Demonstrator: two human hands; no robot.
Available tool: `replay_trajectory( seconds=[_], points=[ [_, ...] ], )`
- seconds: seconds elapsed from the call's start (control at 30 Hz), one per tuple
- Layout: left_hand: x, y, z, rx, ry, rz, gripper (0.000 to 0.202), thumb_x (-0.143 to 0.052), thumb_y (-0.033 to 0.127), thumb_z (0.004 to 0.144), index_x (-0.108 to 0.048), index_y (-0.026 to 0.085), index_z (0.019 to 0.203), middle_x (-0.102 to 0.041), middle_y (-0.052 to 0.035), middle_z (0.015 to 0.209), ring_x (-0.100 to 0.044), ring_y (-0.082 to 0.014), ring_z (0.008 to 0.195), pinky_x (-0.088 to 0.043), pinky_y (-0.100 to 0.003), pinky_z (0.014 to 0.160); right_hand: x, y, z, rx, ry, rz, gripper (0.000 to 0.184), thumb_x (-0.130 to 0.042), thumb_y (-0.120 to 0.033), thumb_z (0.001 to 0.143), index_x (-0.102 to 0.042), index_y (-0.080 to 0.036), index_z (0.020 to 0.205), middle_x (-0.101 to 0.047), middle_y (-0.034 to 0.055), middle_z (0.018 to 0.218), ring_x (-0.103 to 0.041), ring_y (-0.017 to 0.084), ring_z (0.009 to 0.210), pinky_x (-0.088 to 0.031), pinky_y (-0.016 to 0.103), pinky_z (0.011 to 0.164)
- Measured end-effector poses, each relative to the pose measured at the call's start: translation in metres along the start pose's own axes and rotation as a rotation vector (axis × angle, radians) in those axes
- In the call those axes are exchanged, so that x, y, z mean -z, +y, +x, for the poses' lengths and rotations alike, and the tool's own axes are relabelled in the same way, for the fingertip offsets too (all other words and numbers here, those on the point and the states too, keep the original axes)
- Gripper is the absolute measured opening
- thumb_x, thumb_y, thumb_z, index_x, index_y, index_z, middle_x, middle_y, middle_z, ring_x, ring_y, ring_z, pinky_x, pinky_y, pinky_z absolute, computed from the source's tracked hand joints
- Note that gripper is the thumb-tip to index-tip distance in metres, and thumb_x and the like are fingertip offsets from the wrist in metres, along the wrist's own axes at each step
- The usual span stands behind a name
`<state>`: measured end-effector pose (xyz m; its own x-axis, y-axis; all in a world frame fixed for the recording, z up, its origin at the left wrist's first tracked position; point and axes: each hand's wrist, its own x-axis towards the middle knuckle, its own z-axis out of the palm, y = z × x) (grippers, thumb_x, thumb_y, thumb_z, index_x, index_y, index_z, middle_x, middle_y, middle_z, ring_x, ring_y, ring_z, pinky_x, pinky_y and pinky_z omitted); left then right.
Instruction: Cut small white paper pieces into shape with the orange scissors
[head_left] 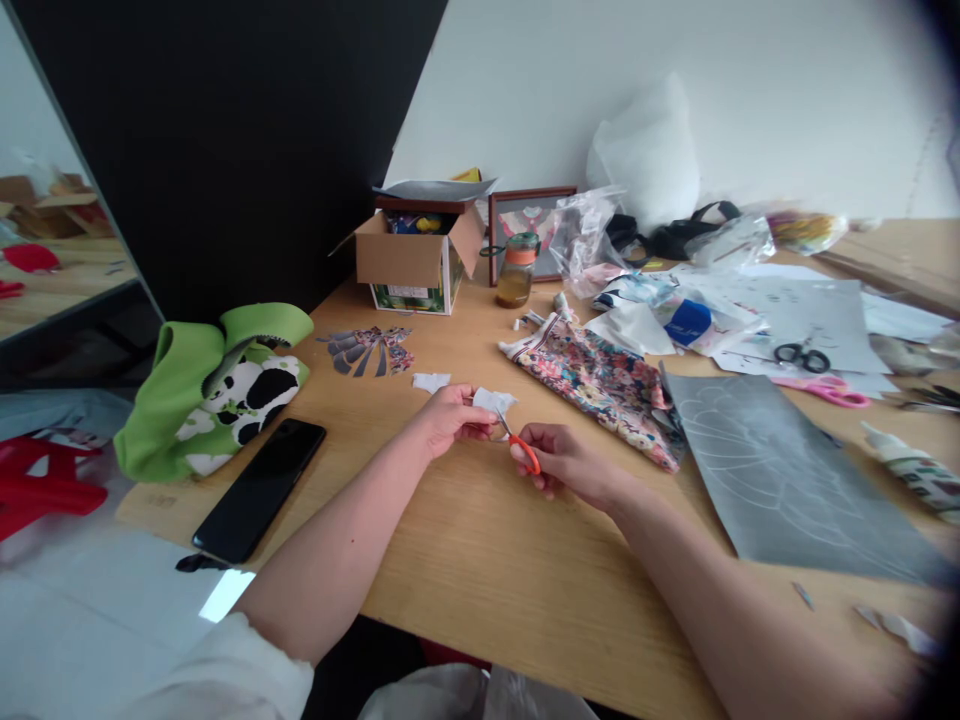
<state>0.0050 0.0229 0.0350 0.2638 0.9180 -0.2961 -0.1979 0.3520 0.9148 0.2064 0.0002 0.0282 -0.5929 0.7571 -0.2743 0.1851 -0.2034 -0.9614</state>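
Note:
My left hand (448,418) pinches a small white piece of fabric (494,401) just above the wooden table (480,540). My right hand (564,463) grips small orange-handled scissors (520,447), whose blades point up into the white piece. Both hands meet near the table's middle. Another small white scrap (431,381) lies just behind my left hand. A folded floral fabric (600,380) lies to the right of the hands.
A black phone (260,487) and a green panda bag (214,385) lie at the left. A grey sheet (780,480) lies at the right, with a glue bottle (911,470), black scissors (801,355) and pink scissors (829,391). A cardboard box (412,260), a jar (517,270) and cut grey shapes (367,350) stand behind.

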Motion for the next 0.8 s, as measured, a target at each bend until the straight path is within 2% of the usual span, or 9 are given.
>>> replay_trajectory(
  seconds=[0.53,0.8],
  points=[
    [-0.0007,-0.0001,0.0004,0.000,0.011,-0.021,0.018,-0.071,0.001,0.064,-0.061,0.010,0.077,-0.065,-0.0019,0.064,-0.059,-0.0076,0.050,-0.048,-0.019,0.051,-0.0006,0.0018,0.0013,-0.025,0.034,-0.041,0.049,-0.072,-0.063,0.070,-0.052,-0.018,0.075,-0.052,-0.0037,0.060,-0.043,0.007,0.044,-0.037,0.019,0.040],
    [-0.0008,0.0011,-0.0009,-0.002,0.014,-0.023,0.024,-0.078,0.006,0.060,-0.061,0.010,0.078,-0.065,-0.0015,0.065,-0.060,-0.0083,0.050,-0.049,-0.019,0.049,-0.0017,-0.0021,-0.0001,-0.026,0.047,-0.049,0.051,-0.072,-0.064,0.067,-0.051,-0.018,0.073,-0.052,-0.0033,0.061,-0.042,0.007,0.045,-0.036,0.019,0.039]
  ],
)
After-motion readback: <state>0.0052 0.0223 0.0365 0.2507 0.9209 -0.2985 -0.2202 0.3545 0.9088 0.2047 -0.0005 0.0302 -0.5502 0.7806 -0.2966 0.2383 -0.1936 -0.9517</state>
